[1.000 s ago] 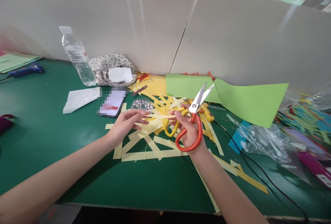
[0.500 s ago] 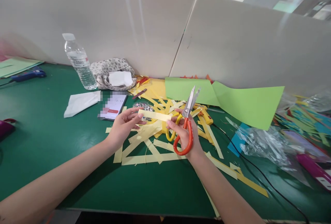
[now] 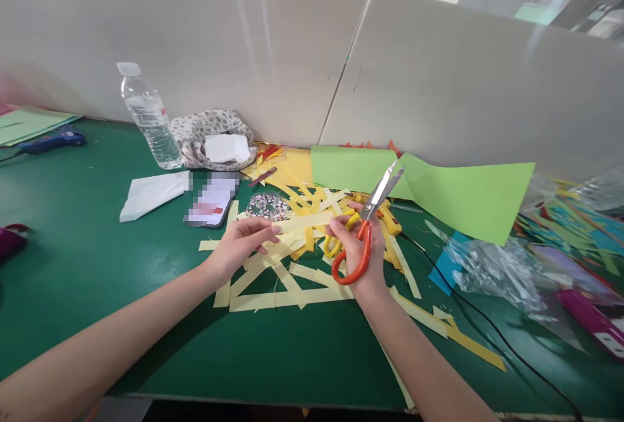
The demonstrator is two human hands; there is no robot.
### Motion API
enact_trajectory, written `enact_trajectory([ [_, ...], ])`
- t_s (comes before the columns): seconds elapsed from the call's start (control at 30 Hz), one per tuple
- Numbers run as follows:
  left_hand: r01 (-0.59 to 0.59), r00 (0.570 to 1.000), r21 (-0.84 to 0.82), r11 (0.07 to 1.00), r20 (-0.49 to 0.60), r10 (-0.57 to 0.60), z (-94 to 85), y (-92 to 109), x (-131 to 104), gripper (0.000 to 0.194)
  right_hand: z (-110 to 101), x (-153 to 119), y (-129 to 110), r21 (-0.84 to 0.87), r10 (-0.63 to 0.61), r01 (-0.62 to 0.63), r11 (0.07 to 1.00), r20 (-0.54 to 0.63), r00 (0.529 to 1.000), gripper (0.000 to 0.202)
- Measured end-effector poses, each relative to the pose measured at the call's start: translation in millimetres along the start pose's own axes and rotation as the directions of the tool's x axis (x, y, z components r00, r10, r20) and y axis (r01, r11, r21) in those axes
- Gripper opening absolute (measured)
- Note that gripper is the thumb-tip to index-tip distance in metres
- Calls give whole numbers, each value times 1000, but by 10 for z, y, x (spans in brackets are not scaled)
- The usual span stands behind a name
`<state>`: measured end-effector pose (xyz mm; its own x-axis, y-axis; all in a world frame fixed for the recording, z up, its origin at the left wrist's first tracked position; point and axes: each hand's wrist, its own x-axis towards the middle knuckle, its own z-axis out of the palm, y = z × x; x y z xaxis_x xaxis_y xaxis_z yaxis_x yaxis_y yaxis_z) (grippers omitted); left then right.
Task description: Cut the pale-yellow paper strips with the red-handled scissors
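A pale yellow paper strip (image 3: 303, 221) is stretched between my two hands above the table. My left hand (image 3: 244, 241) pinches its left end. My right hand (image 3: 361, 250) grips the other end between thumb and fingers and also carries scissors (image 3: 376, 201), one handle loop red, one yellow, blades pointing up and to the right. Under and around both hands lie many cut yellow strips (image 3: 277, 297), criss-crossed. Just behind the left fingers is a clear bag of small patterned round pieces (image 3: 267, 206).
Behind stand a water bottle (image 3: 150, 116) and a patterned pouch (image 3: 214, 124). A phone (image 3: 214, 199) and white tissue (image 3: 153, 194) lie left. Green paper sheets (image 3: 468, 197), a yellow glue gun (image 3: 390, 219) with black cord, and crumpled clear plastic (image 3: 502, 272) lie right.
My right hand has moved slightly right and the scissors have tilted further right. My left hand has shifted a little right and down, uncovering more of the clear bag.
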<state>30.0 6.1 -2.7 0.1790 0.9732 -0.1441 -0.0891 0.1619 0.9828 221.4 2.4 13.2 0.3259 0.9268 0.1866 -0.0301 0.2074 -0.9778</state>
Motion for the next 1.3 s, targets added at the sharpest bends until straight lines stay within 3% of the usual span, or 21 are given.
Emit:
enact_trajectory([
  [0.13,75,983,77,994,160,-87,19,10,-19,18,-39,38,49,12,-46,46,999,-14,999,47],
  [0.23,69,965,91,993,247,-90,35,47,-50,22,-54,40,68,53,-46,42,998,63,997,46],
  [0.33,14,978,95,995,206,-34,36,78,-72,28,-46,7,63,76,-41,27,997,181,983,43],
  [0.5,11,987,173,985,157,-38,50,48,-76,23,-5,-73,29,-5,-50,54,999,308,950,46],
  [0.67,13,980,172,985,192,-47,92,24,-94,21,14,-97,2,-14,-57,65,998,307,950,46],
  [0.93,154,962,113,982,208,-175,118,3,-117,19,5,-83,19,-73,-45,65,995,249,967,47],
  [1.3,117,945,64,991,299,-131,129,-83,-114,31,25,-80,16,-80,-53,68,995,167,985,41],
])
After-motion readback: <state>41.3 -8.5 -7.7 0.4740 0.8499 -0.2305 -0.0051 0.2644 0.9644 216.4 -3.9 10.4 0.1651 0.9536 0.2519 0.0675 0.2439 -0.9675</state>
